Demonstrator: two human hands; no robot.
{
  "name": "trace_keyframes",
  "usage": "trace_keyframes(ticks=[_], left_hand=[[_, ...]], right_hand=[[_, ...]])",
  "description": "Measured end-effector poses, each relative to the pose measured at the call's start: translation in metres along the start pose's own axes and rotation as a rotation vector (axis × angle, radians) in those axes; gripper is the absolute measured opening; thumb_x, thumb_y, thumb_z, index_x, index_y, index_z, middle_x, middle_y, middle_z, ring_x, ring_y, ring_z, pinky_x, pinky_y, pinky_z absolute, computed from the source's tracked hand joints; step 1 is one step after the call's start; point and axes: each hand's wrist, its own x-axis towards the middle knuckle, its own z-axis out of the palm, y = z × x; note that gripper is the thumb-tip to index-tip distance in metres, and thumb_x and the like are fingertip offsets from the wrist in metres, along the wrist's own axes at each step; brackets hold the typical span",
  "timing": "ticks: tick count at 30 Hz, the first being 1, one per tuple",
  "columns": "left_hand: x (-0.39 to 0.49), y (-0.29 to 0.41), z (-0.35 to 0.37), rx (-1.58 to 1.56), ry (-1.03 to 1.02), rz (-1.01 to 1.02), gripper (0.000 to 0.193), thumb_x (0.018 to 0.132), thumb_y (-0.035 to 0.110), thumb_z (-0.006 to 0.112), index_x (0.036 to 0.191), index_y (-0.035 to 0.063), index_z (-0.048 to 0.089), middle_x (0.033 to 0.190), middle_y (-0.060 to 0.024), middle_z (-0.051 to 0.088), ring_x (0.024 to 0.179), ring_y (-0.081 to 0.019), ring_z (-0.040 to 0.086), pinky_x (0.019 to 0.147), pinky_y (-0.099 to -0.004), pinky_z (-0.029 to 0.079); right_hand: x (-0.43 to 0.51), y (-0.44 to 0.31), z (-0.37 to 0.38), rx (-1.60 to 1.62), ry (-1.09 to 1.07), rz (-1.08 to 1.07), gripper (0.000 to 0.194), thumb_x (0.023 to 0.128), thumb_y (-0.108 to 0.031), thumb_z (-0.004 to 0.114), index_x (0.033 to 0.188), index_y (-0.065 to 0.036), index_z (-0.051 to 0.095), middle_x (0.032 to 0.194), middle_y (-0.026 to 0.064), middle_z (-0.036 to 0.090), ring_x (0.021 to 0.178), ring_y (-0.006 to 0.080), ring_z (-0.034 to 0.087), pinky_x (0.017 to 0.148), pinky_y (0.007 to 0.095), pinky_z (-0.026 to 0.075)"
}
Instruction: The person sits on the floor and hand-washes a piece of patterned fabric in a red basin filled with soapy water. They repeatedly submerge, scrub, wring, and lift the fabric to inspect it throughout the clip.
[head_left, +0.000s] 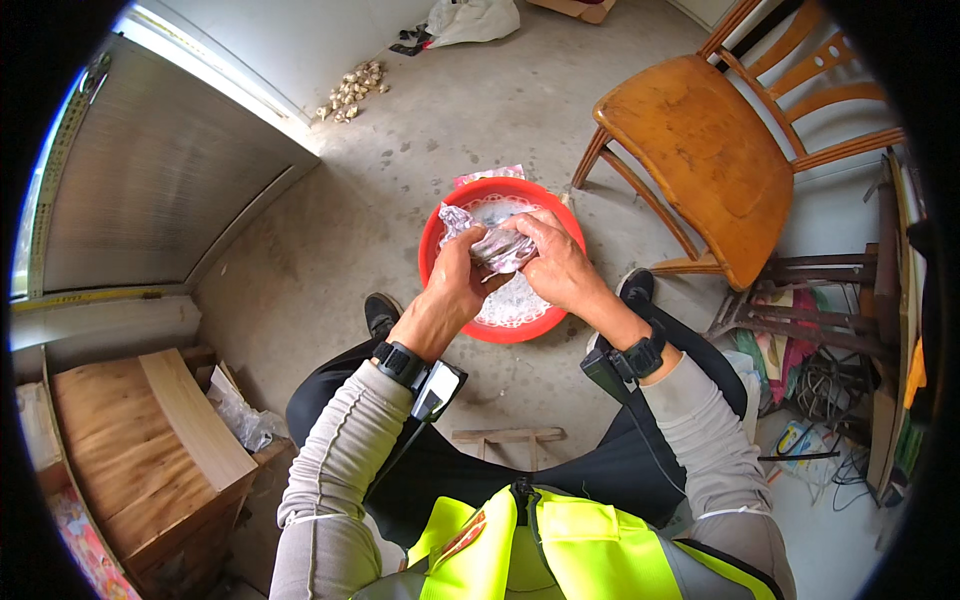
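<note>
A red plastic basin (517, 335) stands on the floor before me, with soapy, foamy water (512, 304) inside. Over it, both my hands hold a bunched, wet-looking patterned cloth (501, 250), pink, purple and white. My left hand (457, 277) grips its left part, thumb on top, while a loose end of the cloth sticks up beyond that thumb. My right hand (551, 259) is closed on the right part, fingers bent over it. The undersides of the cloth and some fingertips are hidden.
A wooden chair (697, 150) stands at the right, beside stacked furniture and cables (829, 386). A wooden cabinet (135, 427) is at the left, below a door panel (165, 165). Garlic bulbs (352, 91) and a white bag (474, 21) lie at the far wall. Wet spots mark the concrete floor.
</note>
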Motion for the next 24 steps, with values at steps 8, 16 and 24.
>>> trace_keyframes(ticks=[8,16,24], left_hand=[[0.018,-0.016,-0.001,-0.074,-0.051,-0.008,0.034,0.104,0.036,0.046,0.115,0.0063,0.058,0.106,-0.0108,0.068,0.095,-0.0271,0.069,0.086,-0.0457,0.058],[0.036,-0.027,-0.012,-0.328,-0.311,-0.011,0.034,0.104,0.036,0.044,0.121,0.0097,0.058,0.110,-0.0125,0.065,0.105,-0.0298,0.062,0.097,-0.0462,0.050],[0.020,-0.057,0.029,-0.309,-0.185,0.073,0.042,0.105,0.042,0.040,0.120,0.0092,0.061,0.123,-0.0124,0.066,0.116,-0.0294,0.060,0.105,-0.0431,0.046]], right_hand=[[-0.008,-0.016,0.011,0.055,0.023,0.010,0.047,0.070,0.008,0.058,0.115,0.000,0.058,0.121,0.0202,0.058,0.115,0.0392,0.056,0.100,0.0418,0.046],[-0.026,-0.030,0.025,0.363,0.058,0.299,0.034,0.093,-0.029,0.069,0.108,0.000,0.059,0.113,0.0124,0.059,0.110,0.0233,0.056,0.094,0.0366,0.046],[0.002,0.010,0.025,0.106,0.245,0.112,0.022,0.090,-0.016,0.052,0.105,0.000,0.058,0.111,0.0204,0.059,0.108,0.0374,0.055,0.098,0.0458,0.044]])
